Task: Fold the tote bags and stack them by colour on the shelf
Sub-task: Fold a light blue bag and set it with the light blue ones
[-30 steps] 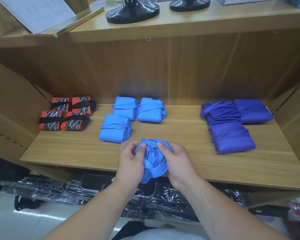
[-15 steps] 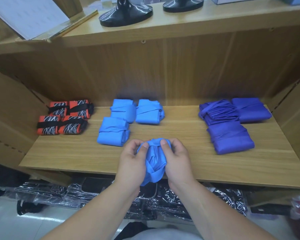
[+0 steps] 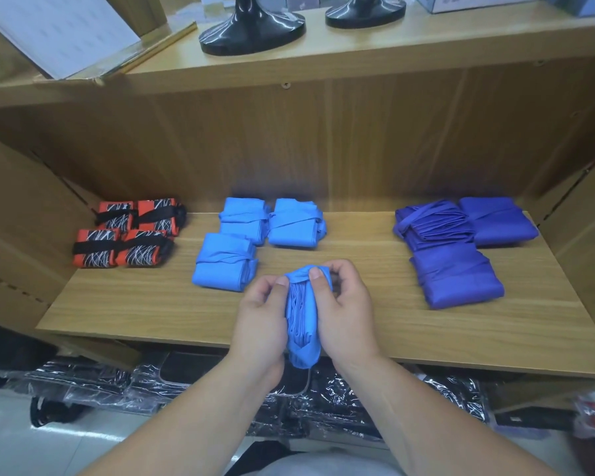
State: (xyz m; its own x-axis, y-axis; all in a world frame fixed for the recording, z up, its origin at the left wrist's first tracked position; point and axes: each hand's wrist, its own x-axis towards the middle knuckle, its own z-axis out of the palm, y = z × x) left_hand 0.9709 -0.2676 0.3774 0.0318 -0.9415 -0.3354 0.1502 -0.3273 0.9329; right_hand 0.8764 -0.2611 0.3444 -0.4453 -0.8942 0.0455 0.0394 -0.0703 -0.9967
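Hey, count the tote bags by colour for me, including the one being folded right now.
Orange patterned bags: 2, each strapped as one bundle
Light blue bags: 4, one of them held
Dark blue bags: 3
Total: 9

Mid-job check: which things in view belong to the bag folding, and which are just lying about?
Job: light blue bag, gripped by left hand and right hand; folded light blue bags; dark blue bags; orange patterned bags; shelf.
Lying about: black stands and white sheet on the upper shelf; plastic-wrapped dark goods below.
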